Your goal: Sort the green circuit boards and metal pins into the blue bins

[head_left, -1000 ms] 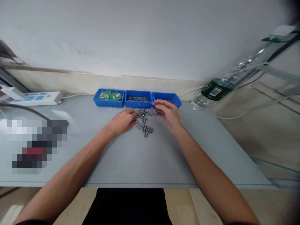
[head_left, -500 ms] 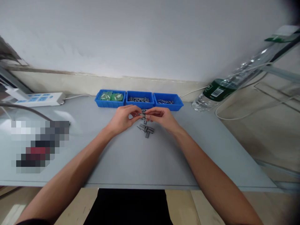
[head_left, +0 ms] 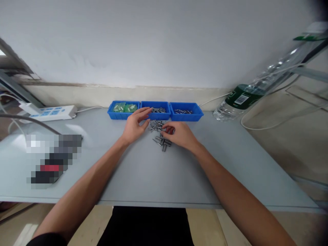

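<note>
My left hand [head_left: 135, 125] is open at the front of the middle blue bin [head_left: 167, 115], its fingers apart and partly over the bin's left side. Grey metal parts show inside that bin. Between my hands a pile of thin shiny metal pins [head_left: 156, 125] lies on the table. My right hand [head_left: 179, 134] is curled at the pile's right edge, fingertips bent together; anything between them is too small to make out. Just in front, several thicker grey cylindrical parts [head_left: 164, 148] and one pointed piece lie in a small cluster.
The left blue bin [head_left: 116, 116] holds green bags, the right blue bin [head_left: 187, 118] thin metal pieces. A power strip [head_left: 60, 112] and a blurred dark object [head_left: 52, 160] are at the left. A large clear bottle [head_left: 241, 99] leans at the right.
My hands, which met over the pin pile, have parted. The left has opened and moved up to the middle bin; the right has shifted right. The pin pile is now uncovered. The view has shifted slightly.
</note>
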Tool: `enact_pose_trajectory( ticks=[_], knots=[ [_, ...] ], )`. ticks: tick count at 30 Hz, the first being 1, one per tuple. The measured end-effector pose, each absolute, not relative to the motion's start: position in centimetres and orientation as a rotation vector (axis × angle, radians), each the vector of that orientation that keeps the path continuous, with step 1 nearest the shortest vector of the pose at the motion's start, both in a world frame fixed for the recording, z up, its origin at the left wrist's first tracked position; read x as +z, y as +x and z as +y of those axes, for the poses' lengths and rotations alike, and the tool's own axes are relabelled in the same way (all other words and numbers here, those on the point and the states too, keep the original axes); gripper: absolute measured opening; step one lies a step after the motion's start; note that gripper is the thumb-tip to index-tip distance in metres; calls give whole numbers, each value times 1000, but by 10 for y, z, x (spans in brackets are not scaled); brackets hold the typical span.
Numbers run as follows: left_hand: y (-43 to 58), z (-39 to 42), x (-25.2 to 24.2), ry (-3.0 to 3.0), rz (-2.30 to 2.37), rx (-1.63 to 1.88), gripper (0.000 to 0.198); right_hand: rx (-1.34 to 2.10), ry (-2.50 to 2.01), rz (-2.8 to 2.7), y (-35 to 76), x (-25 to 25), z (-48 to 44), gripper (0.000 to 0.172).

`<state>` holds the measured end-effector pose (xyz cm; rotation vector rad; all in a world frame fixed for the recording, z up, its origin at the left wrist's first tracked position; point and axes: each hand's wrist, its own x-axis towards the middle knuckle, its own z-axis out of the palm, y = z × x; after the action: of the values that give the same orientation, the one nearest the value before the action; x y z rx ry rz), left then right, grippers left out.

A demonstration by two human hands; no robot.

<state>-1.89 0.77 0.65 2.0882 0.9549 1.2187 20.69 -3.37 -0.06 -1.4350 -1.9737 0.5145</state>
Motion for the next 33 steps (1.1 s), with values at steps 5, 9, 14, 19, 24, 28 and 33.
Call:
enact_pose_trajectory(
  ticks=[5,9,14,19,24,28,33],
  knots=[
    [-18,10,0,2121,964,1094,52,424,-1520,-2020,202,0,-35,7],
    [-17,5,2,2171,963,1140,40,452,-1539,-1996,201,0,-35,11],
    [-14,-1,4,2314,910,1173,23,479,-1588,-2019,204,3,-34,22],
    [-12,-7,8,2298,895,1093,23,651,-1526,-1847,207,5,-32,20],
    [-10,-9,10,2112,892,1049,16,1105,-1197,-1486,210,6,-28,25],
    [-9,-9,11,1981,848,1086,17,1221,-1089,-1400,213,6,-27,33],
    [-8,-9,14,1879,846,1133,21,1270,-1045,-1409,215,6,-27,35]
  ],
)
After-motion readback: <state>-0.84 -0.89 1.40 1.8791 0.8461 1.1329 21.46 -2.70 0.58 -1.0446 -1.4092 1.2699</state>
